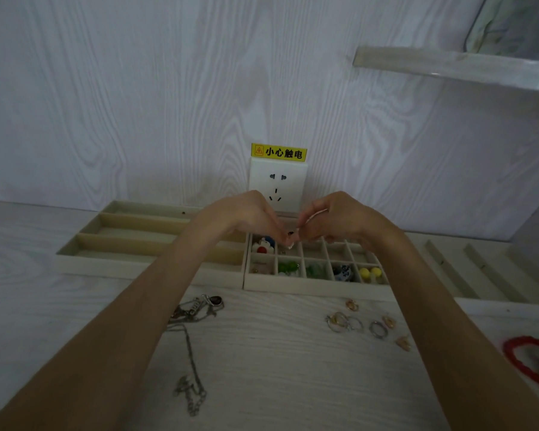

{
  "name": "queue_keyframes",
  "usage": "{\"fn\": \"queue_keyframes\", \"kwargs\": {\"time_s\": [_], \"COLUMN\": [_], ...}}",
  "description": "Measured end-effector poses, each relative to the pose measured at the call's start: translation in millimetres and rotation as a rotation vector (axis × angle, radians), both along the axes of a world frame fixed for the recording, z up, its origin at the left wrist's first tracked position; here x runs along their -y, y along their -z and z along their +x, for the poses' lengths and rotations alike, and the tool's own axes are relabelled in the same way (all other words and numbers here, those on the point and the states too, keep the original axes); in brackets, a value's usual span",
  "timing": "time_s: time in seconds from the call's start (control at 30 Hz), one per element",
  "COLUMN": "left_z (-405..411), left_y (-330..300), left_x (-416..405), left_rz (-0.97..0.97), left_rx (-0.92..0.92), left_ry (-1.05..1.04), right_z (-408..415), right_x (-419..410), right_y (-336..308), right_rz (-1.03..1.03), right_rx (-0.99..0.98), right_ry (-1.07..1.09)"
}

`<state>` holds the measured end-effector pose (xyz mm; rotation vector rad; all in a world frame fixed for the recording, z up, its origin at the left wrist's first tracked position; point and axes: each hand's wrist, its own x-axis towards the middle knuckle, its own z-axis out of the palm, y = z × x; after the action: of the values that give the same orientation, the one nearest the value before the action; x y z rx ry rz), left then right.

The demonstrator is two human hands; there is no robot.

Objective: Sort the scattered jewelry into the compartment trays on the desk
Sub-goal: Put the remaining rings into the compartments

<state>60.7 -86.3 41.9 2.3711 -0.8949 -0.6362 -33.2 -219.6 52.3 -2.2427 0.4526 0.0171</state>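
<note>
My left hand (249, 213) and my right hand (339, 216) meet fingertip to fingertip above the small-compartment tray (311, 286). Between them they pinch a tiny piece of jewelry (290, 239), dark on top with a silvery bit below; what it is cannot be told. The tray's front cells hold green beads (287, 267), a blue-and-white piece (343, 272) and yellow beads (369, 272). A red-and-white flower piece (263, 246) lies in a back cell. Silver necklaces (193, 309) lie on the desk at front left, several rings (355, 321) at front right.
A long-slot tray (131, 244) sits left of the small-compartment tray, and another slotted tray (467, 269) to its right. A red bracelet (523, 356) lies at the desk's right edge. A wall socket (277, 181) with a yellow warning label is behind the hands.
</note>
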Motion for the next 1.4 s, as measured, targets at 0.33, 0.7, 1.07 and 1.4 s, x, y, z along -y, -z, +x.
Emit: {"fn": "queue_keyframes", "kwargs": {"time_s": [0.33, 0.7, 1.07, 1.4], "left_z": [2.0, 6.4, 9.3, 17.4], "left_y": [17.1, 7.5, -3.8, -4.8], "left_x": [14.2, 7.4, -4.6, -9.3], "left_rz": [0.118, 0.046, -0.014, -0.03], "left_rx": [0.109, 0.157, 0.142, 0.153], "left_ry": [-0.024, 0.004, 0.006, 0.023], "right_z": [9.5, 11.8, 10.0, 8.1], "right_x": [-11.5, -26.9, -33.9, -24.5], "right_y": [12.0, 21.8, 23.1, 9.8], "right_rz": [-0.335, -0.672, -0.738, -0.592], "right_rx": [-0.04, 0.043, 0.056, 0.049], "right_ry": [-0.008, 0.032, -0.02, -0.048]}}
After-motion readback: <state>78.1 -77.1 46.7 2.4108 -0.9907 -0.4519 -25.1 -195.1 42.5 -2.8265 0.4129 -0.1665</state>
